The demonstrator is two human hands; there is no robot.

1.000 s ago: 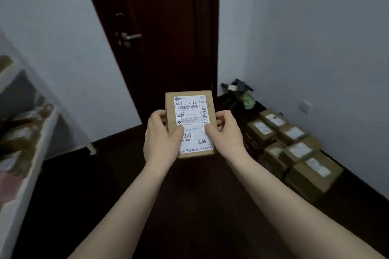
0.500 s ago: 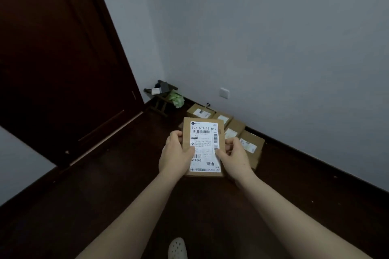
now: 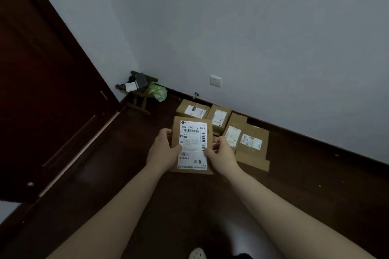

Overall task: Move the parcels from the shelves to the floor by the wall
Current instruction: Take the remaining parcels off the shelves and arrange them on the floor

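Cardboard parcel (image 3: pixel 192 143): we pinch its edges with left hand (image 3: pixel 163 151) and right hand (image 3: pixel 222 155). If we let go early, it could strike the floor parcels (image 3: pixel 251 143).

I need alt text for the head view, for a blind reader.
A left hand and a right hand hold a flat brown cardboard parcel with a white label above a dark floor. More brown cardboard boxes lie by the grey wall.

A parcel (image 3: pixel 192 145) is sitting between the left hand (image 3: pixel 163 151) and right hand (image 3: pixel 221 155), in front of a row of parcels (image 3: pixel 219 116) lying on the floor (image 3: pixel 126 174) along the wall (image 3: pixel 273 48), with a stool (image 3: pixel 140 99) standing in the corner to their left, beside the door (image 3: pixel 42 90).
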